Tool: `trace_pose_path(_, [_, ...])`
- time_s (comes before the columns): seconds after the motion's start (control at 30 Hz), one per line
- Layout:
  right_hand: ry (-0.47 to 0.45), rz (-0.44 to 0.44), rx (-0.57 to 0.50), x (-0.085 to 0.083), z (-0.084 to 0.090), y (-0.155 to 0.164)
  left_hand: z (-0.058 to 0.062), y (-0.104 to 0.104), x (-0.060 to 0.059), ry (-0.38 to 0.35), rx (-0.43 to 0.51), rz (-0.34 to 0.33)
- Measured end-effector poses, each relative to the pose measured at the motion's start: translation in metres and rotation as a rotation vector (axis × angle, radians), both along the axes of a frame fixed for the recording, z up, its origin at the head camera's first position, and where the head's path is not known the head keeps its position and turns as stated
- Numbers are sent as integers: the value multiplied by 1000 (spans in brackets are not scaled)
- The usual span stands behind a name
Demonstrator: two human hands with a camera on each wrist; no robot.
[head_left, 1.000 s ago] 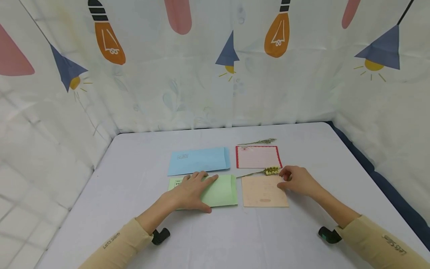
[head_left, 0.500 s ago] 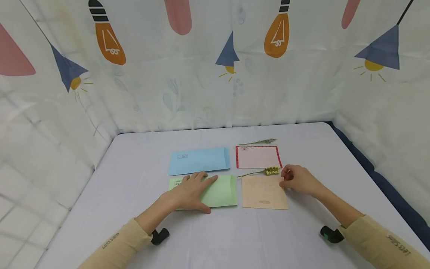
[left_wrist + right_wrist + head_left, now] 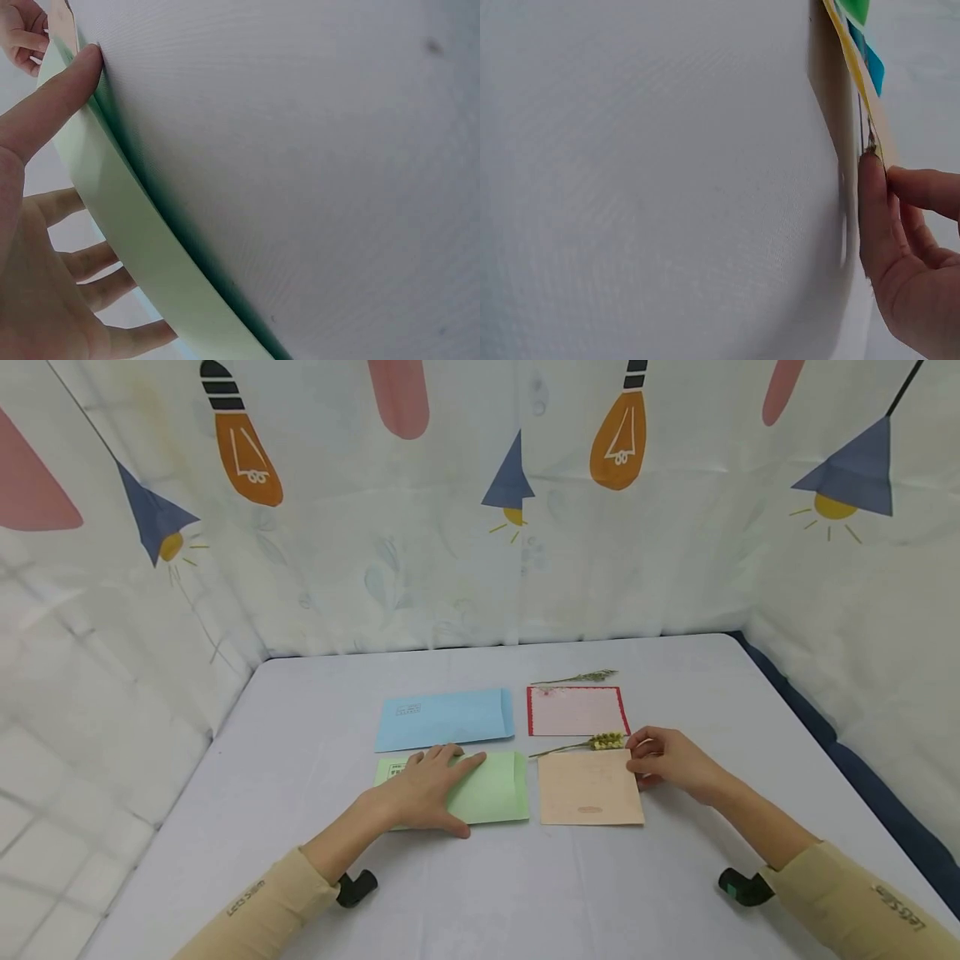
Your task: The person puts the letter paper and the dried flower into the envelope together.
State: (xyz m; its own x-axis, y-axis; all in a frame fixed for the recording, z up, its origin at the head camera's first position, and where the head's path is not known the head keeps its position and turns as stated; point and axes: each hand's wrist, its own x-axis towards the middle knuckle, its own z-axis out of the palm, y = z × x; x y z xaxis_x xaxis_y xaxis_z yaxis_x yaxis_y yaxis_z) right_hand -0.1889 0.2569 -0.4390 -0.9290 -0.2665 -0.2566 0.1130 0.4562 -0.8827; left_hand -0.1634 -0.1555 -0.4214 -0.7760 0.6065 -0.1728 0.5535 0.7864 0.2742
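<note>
A pale peach card [image 3: 590, 787], nearly square, is lying flat on the table [image 3: 675, 885] beside the green envelope [image 3: 491, 789], its printed mark towards the person. The right hand [image 3: 667, 760] is pinching its far right corner. The left hand [image 3: 423, 787] is pressing flat, fingers [image 3: 52, 105] straight, on the envelope; the left wrist view alone is showing that envelope's edge.

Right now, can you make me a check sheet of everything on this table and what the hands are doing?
Surface: pale table, flat, covered by a cloth.
Job's things: green envelope under the left hand; peach card, its right edge pinched by the right hand.
Clutter: blue envelope; red-bordered card; yellow flower sprig; thin green sprig.
Hands: left lies flat with straight fingers; right has curled fingers.
Cables: nothing seen.
Surroundings: curtain printed with lamps and bulbs on three sides.
</note>
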Motion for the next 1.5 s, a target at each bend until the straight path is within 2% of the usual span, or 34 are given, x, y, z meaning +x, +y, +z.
trace_pose_path(0.3, [-39,-31,-114,-1,4,3,0,-2,0,1,-7,-5])
trace_pose_path(0.6, [-61,-56,-159,-2,5,12,-1,-4,0,-4,-5,-7])
trace_pose_path(1.27, [-147,-46,-299,-4,11,18,1,-3,2,-10,2,3])
trace_pose_path(1.5, [-142,-28,-321,-4,11,12,1,-2,2,-8,-5,5])
